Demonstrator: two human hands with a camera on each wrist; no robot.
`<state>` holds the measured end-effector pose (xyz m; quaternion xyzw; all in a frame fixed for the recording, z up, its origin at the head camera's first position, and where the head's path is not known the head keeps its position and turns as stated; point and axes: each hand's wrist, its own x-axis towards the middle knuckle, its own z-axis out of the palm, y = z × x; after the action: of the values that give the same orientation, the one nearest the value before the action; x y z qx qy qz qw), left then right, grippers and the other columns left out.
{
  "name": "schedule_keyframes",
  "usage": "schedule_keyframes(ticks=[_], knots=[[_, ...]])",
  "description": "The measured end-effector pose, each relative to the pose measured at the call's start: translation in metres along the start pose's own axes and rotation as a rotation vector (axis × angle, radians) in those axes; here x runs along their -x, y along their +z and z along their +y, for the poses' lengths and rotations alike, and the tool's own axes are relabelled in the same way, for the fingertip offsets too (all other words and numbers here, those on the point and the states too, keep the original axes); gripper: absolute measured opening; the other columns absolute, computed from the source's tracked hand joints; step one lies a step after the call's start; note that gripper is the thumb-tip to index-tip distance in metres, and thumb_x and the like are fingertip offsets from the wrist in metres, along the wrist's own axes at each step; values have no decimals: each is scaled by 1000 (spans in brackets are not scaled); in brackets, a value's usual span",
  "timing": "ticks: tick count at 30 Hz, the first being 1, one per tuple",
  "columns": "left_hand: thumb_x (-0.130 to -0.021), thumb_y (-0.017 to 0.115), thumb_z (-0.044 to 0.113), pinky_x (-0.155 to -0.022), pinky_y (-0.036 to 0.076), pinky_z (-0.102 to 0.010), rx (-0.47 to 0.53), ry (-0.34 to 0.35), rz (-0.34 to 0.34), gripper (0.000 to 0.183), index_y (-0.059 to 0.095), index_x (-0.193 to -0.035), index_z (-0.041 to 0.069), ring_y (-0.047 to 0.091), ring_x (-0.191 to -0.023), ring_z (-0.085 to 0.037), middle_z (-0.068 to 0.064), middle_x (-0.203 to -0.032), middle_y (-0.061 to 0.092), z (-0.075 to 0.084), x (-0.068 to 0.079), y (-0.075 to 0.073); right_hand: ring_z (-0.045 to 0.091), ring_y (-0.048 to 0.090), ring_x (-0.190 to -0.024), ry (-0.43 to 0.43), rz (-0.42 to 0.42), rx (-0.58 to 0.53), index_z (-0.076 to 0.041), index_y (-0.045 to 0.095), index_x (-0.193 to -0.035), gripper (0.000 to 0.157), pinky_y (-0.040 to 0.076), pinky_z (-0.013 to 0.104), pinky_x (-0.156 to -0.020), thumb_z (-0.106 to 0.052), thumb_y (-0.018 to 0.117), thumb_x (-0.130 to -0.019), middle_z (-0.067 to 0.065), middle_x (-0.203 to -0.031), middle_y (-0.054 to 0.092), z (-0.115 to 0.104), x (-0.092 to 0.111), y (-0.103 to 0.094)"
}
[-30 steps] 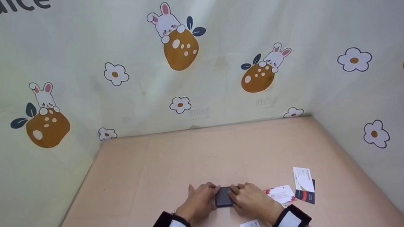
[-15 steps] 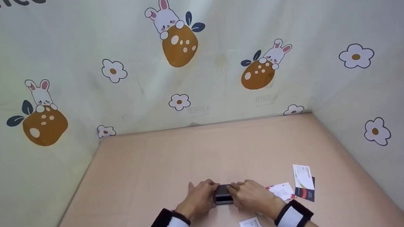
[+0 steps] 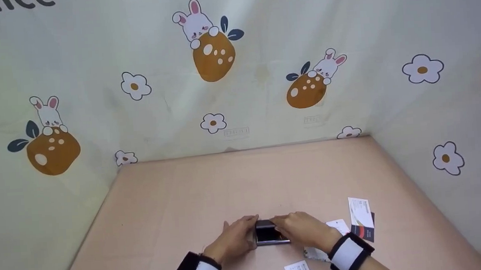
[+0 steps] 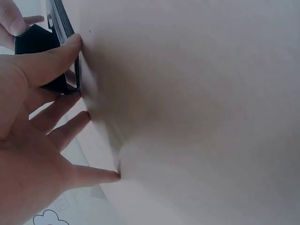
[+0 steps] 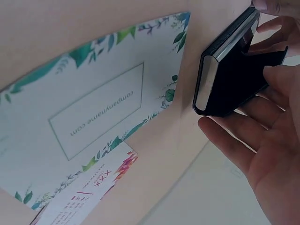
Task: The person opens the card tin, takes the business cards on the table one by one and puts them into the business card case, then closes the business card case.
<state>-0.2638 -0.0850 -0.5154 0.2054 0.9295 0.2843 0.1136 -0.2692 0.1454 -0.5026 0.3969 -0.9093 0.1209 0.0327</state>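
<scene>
Currently, case (image 3: 268, 236) sits on table (image 3: 194, 192), lower centre of head view, long axis running left to right; silver rim (image 3: 272, 243) faces bottom edge. In right wrist view same axis slants, lower left to upper right. Lid (image 3: 264, 223) partly raised on far side. Left hand (image 3: 236, 238) clamped on left end, outer fingers spread. Right hand (image 3: 307, 230) clamped too, thumb at lid. Leafy card (image 5: 96, 110) lies near, frame left.
</scene>
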Motion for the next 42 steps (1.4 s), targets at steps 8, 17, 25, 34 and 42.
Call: schedule_keyframes(ticks=[8, 17, 25, 34, 42], knots=[[-79, 84, 27, -119, 13, -74, 98, 107, 33, 98, 29, -156, 1, 36, -148, -40, -19, -158, 40, -10, 0, 0, 27, 72, -106, 98, 36, -143, -3, 67, -125, 31, 60, 43, -92, -18, 48, -105, 10, -115, 75, 10, -8, 0], [-77, 86, 29, -125, 9, -63, 137, 132, 59, 119, 6, -160, 3, 34, -149, -37, -17, -160, 37, -13, -13, 2, 18, 72, -88, 280, 313, -144, -6, 75, -107, 21, 61, 34, -77, -22, 65, -97, 5, -99, 74, 17, -14, 0], [-82, 81, 34, -122, 7, -70, 105, 134, 49, 123, -10, -160, 8, 36, -148, -36, -12, -161, 37, -15, -18, 7, 9, 67, -75, 310, 399, -102, -12, 77, -89, 6, 58, 24, -67, -9, 72, -90, -3, -83, 72, 21, -14, 8], [-105, 48, 29, -122, 7, -71, 113, 112, 20, 77, 1, -160, 1, 40, -147, -34, -13, -151, 51, -4, -23, 8, 8, 66, -74, 329, 401, -151, -8, 76, -93, 12, 55, 22, -64, -9, 65, -89, 0, -88, 75, 21, -5, 9], [-105, 51, 25, -120, 20, -69, 133, 69, 140, 73, 12, -158, -4, 48, -140, -40, -20, -144, 57, 1, -34, 0, 10, 66, -75, 312, 408, -164, -6, 76, -97, 13, 56, 21, -64, -5, 66, -89, 1, -90, 72, 24, -1, 11]])
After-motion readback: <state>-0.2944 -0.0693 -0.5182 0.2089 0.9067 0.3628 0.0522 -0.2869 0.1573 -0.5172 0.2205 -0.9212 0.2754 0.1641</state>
